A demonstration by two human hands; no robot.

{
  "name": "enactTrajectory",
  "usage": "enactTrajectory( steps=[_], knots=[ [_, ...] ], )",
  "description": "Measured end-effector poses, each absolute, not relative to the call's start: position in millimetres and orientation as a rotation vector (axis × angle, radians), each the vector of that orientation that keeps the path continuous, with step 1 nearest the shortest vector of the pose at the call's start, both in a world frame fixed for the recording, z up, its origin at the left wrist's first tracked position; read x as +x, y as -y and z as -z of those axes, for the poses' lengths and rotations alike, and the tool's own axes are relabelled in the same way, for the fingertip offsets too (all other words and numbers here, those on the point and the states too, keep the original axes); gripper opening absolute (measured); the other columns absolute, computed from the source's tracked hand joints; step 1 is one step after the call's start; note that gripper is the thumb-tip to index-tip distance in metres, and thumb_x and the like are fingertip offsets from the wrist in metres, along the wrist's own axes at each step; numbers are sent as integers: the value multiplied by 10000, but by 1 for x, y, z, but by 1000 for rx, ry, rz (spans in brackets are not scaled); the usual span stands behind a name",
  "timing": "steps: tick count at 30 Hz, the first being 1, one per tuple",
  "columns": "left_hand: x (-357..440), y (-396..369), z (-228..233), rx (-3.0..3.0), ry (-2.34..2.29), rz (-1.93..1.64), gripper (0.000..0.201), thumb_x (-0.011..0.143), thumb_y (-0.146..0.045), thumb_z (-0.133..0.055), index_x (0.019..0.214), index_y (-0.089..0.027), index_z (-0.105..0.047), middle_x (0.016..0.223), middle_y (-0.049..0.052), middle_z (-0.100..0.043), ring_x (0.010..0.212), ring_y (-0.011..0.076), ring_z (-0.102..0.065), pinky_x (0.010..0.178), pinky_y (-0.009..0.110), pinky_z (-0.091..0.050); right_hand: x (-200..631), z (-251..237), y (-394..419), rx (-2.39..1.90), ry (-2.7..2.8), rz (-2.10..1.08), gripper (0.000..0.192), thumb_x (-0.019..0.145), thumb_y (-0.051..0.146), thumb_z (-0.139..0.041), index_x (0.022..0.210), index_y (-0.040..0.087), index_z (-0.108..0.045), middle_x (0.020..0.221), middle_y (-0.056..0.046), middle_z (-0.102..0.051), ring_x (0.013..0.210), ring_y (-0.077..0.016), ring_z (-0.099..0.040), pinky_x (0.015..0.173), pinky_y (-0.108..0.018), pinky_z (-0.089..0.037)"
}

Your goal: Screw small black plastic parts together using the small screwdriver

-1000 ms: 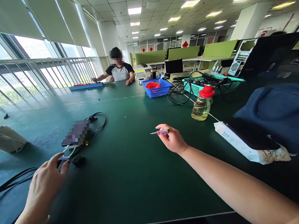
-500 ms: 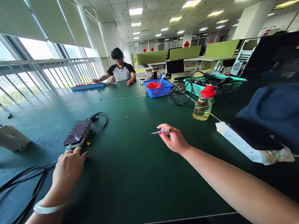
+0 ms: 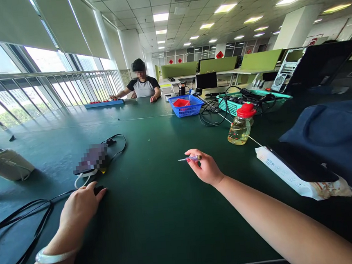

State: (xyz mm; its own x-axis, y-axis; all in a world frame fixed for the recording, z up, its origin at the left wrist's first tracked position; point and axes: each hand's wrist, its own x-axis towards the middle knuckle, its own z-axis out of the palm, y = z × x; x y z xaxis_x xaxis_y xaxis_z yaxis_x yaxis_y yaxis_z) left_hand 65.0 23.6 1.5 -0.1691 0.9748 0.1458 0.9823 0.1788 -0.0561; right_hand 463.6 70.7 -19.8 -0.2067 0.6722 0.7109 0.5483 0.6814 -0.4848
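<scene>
My right hand [image 3: 206,168] hovers over the middle of the green table [image 3: 158,215] and pinches a small screwdriver [image 3: 189,158] whose metal tip points left. My left hand [image 3: 79,206] lies palm down on the table at the left, covering a small black object [image 3: 99,190] that peeks out by my fingertips. Whether the fingers grip it is hidden. Just beyond that hand lies a phone [image 3: 91,160] on a white charger with a black cable [image 3: 117,147].
Black cables [image 3: 17,222] trail at the left edge near a beige bag [image 3: 8,163]. To the right stand a red-capped bottle [image 3: 240,126], a white box under a black tablet [image 3: 299,166] and a dark blue bag [image 3: 333,134]. Blue [image 3: 186,104] and green baskets [image 3: 253,98] sit further back, where another person sits.
My left hand reached forward and right onto the small black object, then settled over it. My right hand kept the screwdriver almost still.
</scene>
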Motion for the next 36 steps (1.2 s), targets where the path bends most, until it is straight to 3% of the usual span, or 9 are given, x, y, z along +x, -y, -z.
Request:
enactTrajectory(
  steps=[5, 10, 13, 20, 24, 27, 30, 32, 36],
  knots=[
    [71, -21, -15, -1929, 2183, -254, 513, 922, -353, -425, 1311, -43, -551, 995, 227, -727, 936, 355, -696, 805, 418, -513, 464, 19, -71, -955, 1877, -142, 158, 936, 277, -501, 1028, 223, -618, 843, -36, -708, 532, -125, -563, 570, -262, -486],
    [121, -30, -38, -2204, 2038, -58, 481, 886, -345, -541, 1341, -191, -559, 1074, 138, -734, 980, 309, -689, 835, 400, -515, 464, 24, -75, -929, 1894, -134, 155, 934, 279, -526, 1015, 234, -650, 898, -40, -729, 555, -123, -596, 576, -258, -503],
    [176, -51, -40, -2574, 1597, 130, 437, 886, -309, -572, 1322, -276, -566, 1131, 77, -724, 1056, 268, -654, 909, 388, -487, 463, 28, -78, -908, 1901, -125, 152, 936, 280, -536, 1010, 244, -664, 905, -39, -740, 665, -154, -665, 620, -268, -526],
    [279, -111, -5, -2979, 1015, 234, 301, 883, -221, -581, 1179, -243, -634, 1099, 52, -725, 1024, 235, -648, 928, 380, -477, 465, 17, -69, -996, 1829, -2, 177, 945, 201, -483, 1030, 235, -634, 901, -50, -742, 749, -188, -698, 711, -305, -534],
    [287, -114, 7, -3025, 1027, 294, 174, 902, -237, -563, 992, -153, -687, 1052, 106, -725, 1042, 250, -640, 962, 379, -463, 445, 7, -47, -743, 2037, 128, 114, 925, 271, -533, 1016, 229, -588, 938, -62, -723, 905, -214, -663, 856, -366, -498],
    [283, -110, 8, -3065, 1027, 363, 315, 908, -225, -569, 1219, -191, -610, 1240, 78, -675, 1172, 222, -592, 1035, 355, -421, 418, 10, -32, -454, 2343, 199, 132, 935, 312, -542, 1055, 264, -568, 1199, -36, -680, 1196, -219, -550, 1079, -469, -339],
    [284, -110, 8, -3067, 1054, 351, 411, 918, -241, -565, 1328, -241, -529, 1273, 56, -664, 1165, 215, -608, 1019, 365, -441, 392, 15, -23, -267, 2597, 344, 192, 976, 211, -464, 1099, 316, -565, 1405, 34, -560, 1412, -197, -326, 1141, -507, -230],
    [286, -111, 9, -3057, 1060, 327, 407, 919, -241, -566, 1324, -241, -530, 1261, 57, -671, 1146, 214, -621, 1006, 363, -452, 379, 14, -23, -287, 2669, 387, 227, 998, 201, -429, 1127, 330, -564, 1454, 52, -509, 1431, -200, -291, 1151, -524, -212],
    [288, -117, 10, -3064, 1091, 296, 429, 900, -237, -591, 1323, -261, -528, 1263, 42, -672, 1156, 207, -615, 1029, 362, -441, 362, 7, -27, -399, 2712, 420, 287, 1011, 149, -367, 1206, 288, -526, 1410, -7, -545, 1381, -192, -373, 1150, -523, -244]
  ],
)
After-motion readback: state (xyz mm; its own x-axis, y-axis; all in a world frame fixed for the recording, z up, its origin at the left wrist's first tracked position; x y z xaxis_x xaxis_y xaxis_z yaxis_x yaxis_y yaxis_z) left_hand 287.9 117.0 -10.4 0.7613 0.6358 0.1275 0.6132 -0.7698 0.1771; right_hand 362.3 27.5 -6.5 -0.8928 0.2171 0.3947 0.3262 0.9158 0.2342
